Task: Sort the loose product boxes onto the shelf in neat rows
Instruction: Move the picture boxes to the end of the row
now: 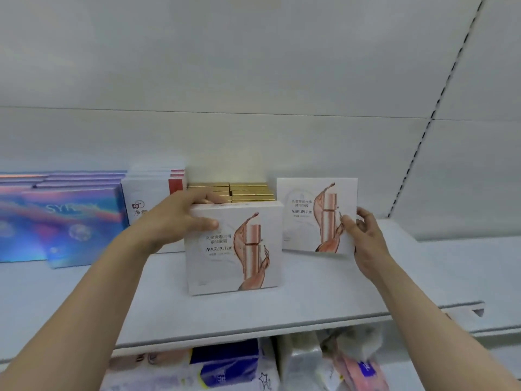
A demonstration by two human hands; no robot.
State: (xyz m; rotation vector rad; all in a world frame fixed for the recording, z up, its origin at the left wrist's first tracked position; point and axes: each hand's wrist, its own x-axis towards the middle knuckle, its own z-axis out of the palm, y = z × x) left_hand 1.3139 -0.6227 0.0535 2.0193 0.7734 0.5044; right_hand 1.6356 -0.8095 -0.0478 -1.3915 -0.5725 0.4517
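Front Marubi box [234, 246] upright on white shelf [282, 309], left hand [180, 218] gripping its top corner, right hand [363, 235] pinching rear Marubi box [313, 210], gold boxes [239, 190] behind, apparently stacked.

White matt cardboard boxes with rose-gold bottle print [234, 249]: smooth. Gold boxes [248, 190] behind: glossy, metallic. Blue-purple boxes [76, 221] toward shelf's left edge: holographic sheen. White shelf [282, 309]: matt, smooth.
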